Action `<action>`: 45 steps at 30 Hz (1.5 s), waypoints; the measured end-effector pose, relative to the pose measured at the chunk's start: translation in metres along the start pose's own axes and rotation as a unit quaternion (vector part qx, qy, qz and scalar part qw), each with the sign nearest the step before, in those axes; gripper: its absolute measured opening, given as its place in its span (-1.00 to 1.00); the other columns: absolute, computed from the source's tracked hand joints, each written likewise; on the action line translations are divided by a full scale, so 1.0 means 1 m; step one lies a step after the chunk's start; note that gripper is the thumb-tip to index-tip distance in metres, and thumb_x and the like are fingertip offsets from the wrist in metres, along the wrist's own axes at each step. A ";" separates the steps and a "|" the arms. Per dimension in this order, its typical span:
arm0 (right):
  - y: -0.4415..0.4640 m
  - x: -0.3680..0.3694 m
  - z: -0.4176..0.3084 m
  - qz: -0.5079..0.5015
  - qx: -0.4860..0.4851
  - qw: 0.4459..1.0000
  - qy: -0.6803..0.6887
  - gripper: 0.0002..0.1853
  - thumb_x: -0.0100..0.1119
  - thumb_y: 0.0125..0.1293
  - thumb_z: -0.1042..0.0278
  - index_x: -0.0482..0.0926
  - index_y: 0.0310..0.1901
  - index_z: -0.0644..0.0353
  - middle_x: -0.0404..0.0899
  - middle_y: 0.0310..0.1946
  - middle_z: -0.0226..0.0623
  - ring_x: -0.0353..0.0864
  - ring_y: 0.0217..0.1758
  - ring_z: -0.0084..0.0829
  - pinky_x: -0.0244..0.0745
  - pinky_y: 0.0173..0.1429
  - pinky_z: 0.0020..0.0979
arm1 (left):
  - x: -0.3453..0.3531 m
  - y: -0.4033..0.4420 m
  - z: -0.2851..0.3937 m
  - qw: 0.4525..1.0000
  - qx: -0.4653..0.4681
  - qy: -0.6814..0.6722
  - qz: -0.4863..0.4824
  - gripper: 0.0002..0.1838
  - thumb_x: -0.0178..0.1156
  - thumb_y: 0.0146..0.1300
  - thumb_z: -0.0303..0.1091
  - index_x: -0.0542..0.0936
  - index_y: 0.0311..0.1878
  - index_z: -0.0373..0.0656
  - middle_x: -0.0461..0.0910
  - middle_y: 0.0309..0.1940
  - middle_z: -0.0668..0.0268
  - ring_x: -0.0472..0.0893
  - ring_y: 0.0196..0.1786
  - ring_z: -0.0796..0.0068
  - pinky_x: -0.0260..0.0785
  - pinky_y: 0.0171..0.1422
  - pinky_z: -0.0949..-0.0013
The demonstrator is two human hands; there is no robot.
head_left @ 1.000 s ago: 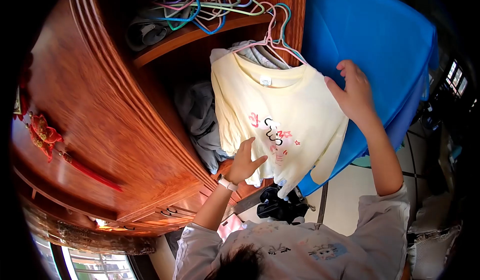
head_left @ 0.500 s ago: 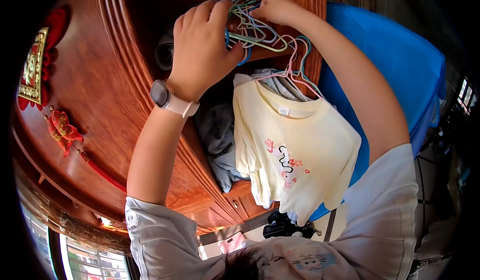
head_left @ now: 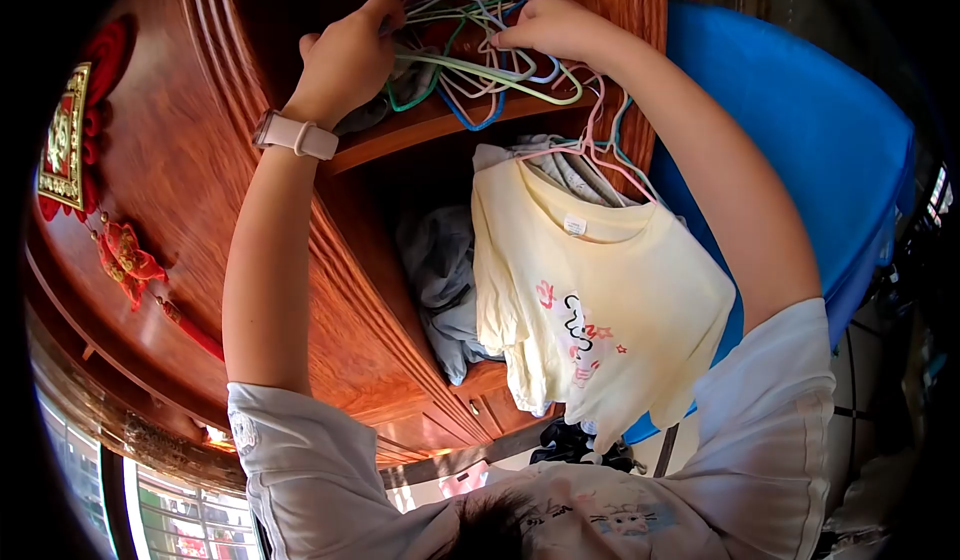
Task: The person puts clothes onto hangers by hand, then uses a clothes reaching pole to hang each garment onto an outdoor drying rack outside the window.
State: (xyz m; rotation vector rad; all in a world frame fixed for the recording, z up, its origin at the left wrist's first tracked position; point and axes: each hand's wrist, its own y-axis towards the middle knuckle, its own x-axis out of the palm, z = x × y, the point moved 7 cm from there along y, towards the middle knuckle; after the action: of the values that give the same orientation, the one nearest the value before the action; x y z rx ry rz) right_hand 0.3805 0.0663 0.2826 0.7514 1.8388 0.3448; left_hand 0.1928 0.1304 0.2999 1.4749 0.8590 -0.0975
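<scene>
Several coloured hangers point(head_left: 490, 75) lie tangled on the upper shelf of a wooden cabinet. At their left end my left hand point(head_left: 350, 58), with a watch on its wrist, has its fingers closed round hanger wire. My right hand point(head_left: 550, 30) pinches the hangers from the right side. Below the shelf hangs a pale yellow shirt point(head_left: 610, 280) with a printed front, on a pink hanger point(head_left: 592, 130). Grey garments point(head_left: 560, 165) hang behind it, beside a green-blue hanger.
Crumpled grey-blue clothes point(head_left: 445, 280) fill the lower compartment. A blue cloth point(head_left: 790, 110) hangs at the cabinet's right. Red ornaments point(head_left: 125, 260) decorate the left door point(head_left: 170, 140). A dark bag point(head_left: 570, 445) lies on the floor below.
Both hands have risen from beside the yellow shirt to the upper shelf. Since then my left hand has moved left along the hangers and closed. The hangers have shifted and spread.
</scene>
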 end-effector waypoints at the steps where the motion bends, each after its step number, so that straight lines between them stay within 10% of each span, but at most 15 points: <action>1: 0.000 -0.001 -0.003 0.026 -0.039 0.999 -0.009 -0.71 0.17 -0.02 0.17 0.54 -0.59 0.28 0.36 -0.77 -0.35 0.33 -0.71 -0.50 0.24 -0.60 -0.43 | 0.000 -0.001 -0.003 0.999 -0.029 -0.017 -0.003 -0.88 -0.05 0.20 -0.44 0.41 -0.22 0.00 0.41 -0.56 0.31 0.46 -0.47 0.45 0.20 -0.43 0.50; 10: 0.014 -0.008 -0.013 0.067 -0.089 0.994 0.010 -0.75 0.13 0.06 0.21 0.52 -0.62 0.21 0.42 -0.74 -0.38 0.36 -0.69 -0.55 0.24 -0.60 -0.45 | -0.025 0.010 -0.027 0.908 -0.100 -0.389 0.120 -0.87 -0.02 0.18 -0.57 0.27 -0.40 -0.14 0.16 -0.59 0.48 0.16 -0.52 0.70 0.03 -0.49 0.59; 12: -0.011 -0.029 -0.023 0.136 0.089 0.987 -0.004 -0.72 0.00 0.04 0.31 0.57 -0.34 0.35 0.54 -0.32 0.12 0.57 -0.19 -0.09 0.43 -0.13 -0.24 | -0.025 0.001 -0.010 0.943 -0.103 -0.315 0.040 -0.87 0.01 0.15 -0.58 0.28 -0.39 -0.14 0.16 -0.59 0.48 0.15 -0.54 0.69 0.04 -0.50 0.57; 14: -0.017 -0.033 -0.034 0.131 0.090 0.987 0.004 -0.70 -0.01 0.00 0.32 0.57 -0.30 0.34 0.52 -0.27 0.13 0.54 -0.11 -0.05 0.42 -0.09 -0.23 | -0.015 0.002 -0.014 0.931 -0.099 -0.352 -0.007 -0.86 0.03 0.12 -0.60 0.28 -0.38 -0.16 0.17 -0.59 0.45 0.17 -0.52 0.66 0.09 -0.49 0.54; 21: 0.011 -0.016 -0.052 -0.002 0.068 0.980 -0.188 -0.77 0.22 -0.16 0.30 0.63 -0.42 0.23 0.58 -0.43 -0.05 0.59 -0.36 -0.22 0.46 -0.26 -0.29 | -0.038 0.000 -0.007 0.967 0.020 -0.189 0.168 -0.94 -0.06 0.16 -0.56 0.30 -0.29 -0.25 0.29 -0.55 0.23 0.31 -0.46 0.46 0.25 -0.34 0.40; 26: 0.005 -0.014 -0.038 -0.010 0.110 0.919 0.378 -0.87 0.13 0.01 0.48 0.52 -0.61 0.33 0.48 -0.65 -0.25 0.38 -0.66 -0.43 0.29 -0.57 -0.39 | -0.050 -0.008 -0.020 0.942 -0.078 -0.213 0.246 -0.95 -0.07 0.18 -0.56 0.30 -0.29 -0.23 0.29 -0.55 0.27 0.29 -0.49 0.52 0.22 -0.39 0.44; 31: -0.019 -0.029 -0.028 -0.071 0.135 0.856 0.494 -0.79 0.01 0.19 0.37 0.33 -0.59 0.11 0.27 -0.76 -0.48 0.02 -0.81 -0.72 -0.20 -0.77 -0.68 | -0.055 -0.006 -0.025 0.921 -0.083 -0.199 0.324 -0.95 -0.06 0.17 -0.56 0.30 -0.31 -0.23 0.32 -0.55 0.26 0.30 -0.50 0.50 0.21 -0.40 0.43; 38: -0.039 -0.035 -0.006 -0.031 0.146 0.883 0.445 -0.74 -0.03 0.23 0.34 0.36 -0.62 0.13 0.21 -0.80 -0.53 -0.02 -0.82 -0.67 -0.20 -0.75 -0.61 | -0.067 0.002 -0.022 0.891 -0.117 -0.174 0.404 -0.93 -0.01 0.16 -0.53 0.32 -0.31 -0.23 0.29 -0.61 0.26 0.28 -0.57 0.49 0.16 -0.47 0.39; 42: -0.037 -0.017 0.003 -0.045 0.010 0.943 0.331 -0.87 0.06 0.11 0.48 0.45 -0.56 0.24 0.37 -0.73 -0.38 0.28 -0.76 -0.54 0.10 -0.68 -0.51 | -0.070 0.007 -0.066 0.888 -0.110 -0.113 0.432 -0.65 0.14 0.08 -0.24 0.43 -0.23 -0.37 0.48 -0.34 0.11 0.50 -0.30 0.33 0.35 -0.19 0.37; 45: -0.060 -0.011 0.000 -0.033 0.067 0.954 0.290 -0.74 0.03 0.24 0.24 0.38 -0.57 0.14 0.35 -0.75 -0.48 0.35 -0.73 -0.66 0.21 -0.67 -0.62 | -0.071 0.007 -0.060 0.884 -0.143 -0.160 0.416 -0.65 0.15 0.08 -0.23 0.43 -0.24 -0.37 0.49 -0.36 0.11 0.50 -0.32 0.33 0.34 -0.22 0.38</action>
State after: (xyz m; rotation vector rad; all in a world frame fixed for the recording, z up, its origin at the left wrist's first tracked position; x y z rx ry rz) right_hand 0.3631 0.0134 0.2566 0.7259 2.4553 0.4320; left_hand 0.1197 0.1541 0.3525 1.3813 -0.0748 0.4039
